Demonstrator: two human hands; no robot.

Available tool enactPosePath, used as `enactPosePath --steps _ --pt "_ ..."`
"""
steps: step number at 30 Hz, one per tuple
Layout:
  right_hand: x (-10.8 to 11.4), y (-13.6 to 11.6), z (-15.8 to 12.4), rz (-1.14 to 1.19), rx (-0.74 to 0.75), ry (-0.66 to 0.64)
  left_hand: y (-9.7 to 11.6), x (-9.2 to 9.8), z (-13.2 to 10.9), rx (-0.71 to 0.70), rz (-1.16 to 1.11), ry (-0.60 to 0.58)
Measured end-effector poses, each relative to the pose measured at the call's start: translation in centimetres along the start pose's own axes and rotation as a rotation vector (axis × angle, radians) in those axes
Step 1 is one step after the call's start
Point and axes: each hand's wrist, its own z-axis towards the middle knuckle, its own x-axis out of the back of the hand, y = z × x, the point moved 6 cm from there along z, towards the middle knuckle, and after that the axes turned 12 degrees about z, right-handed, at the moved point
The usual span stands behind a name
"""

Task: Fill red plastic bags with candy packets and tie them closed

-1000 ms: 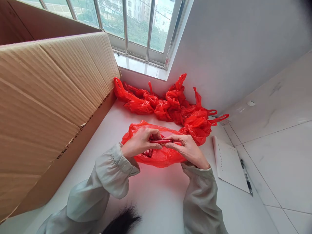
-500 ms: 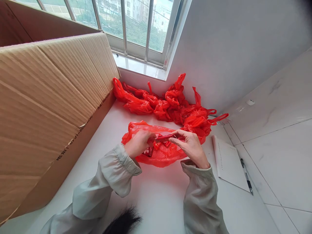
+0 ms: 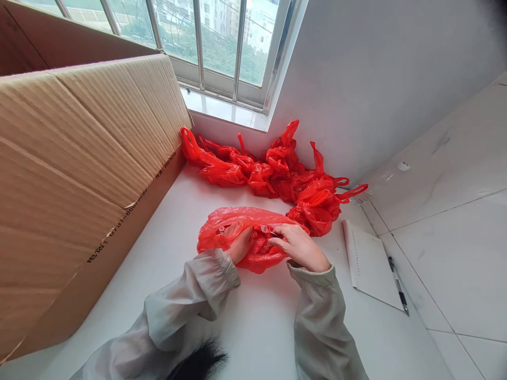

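Note:
A thin red plastic bag point(image 3: 222, 240) lies on the white table with its mouth open. Dark-red packets point(image 3: 266, 244) with pale round marks show inside it. My left hand point(image 3: 241, 247) reaches into the bag; its fingertips are hidden by red plastic and packets. At the bag's right side, my right hand point(image 3: 304, 248) has thumb and forefinger closed around the edge of a dark-red packet, much of which is hidden. Both hands are close together over the bag.
Several filled red bags point(image 3: 261, 177), handles up, lie along the wall behind. A big cardboard box point(image 3: 91, 158) stands at left. A white notebook point(image 3: 370, 264) and a pen point(image 3: 398, 285) lie at right by the tiled wall point(image 3: 447, 264). A barred window point(image 3: 217, 47) is above.
Both hands have lowered the flat red packet from above the bag into its mouth. My left hand has moved right and down among the plastic. The bag's near edge has shifted.

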Motion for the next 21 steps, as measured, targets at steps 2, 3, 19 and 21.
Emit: enactPosePath --steps 2,3,19,21 --pt "-0.2 0.1 0.2 -0.032 -0.002 0.000 -0.6 1.0 0.2 0.031 0.070 -0.022" --pt "-0.3 0.1 0.3 -0.049 -0.001 0.000 -0.9 1.6 0.2 0.032 0.098 -0.027" --pt "-1.8 -0.9 1.3 -0.079 -0.002 -0.013 -1.9 7.4 0.2 -0.155 -0.071 -0.009" --pt "-1.6 -1.4 1.3 -0.037 0.034 0.018 -1.8 7.5 0.2 -0.171 -0.059 -0.007"
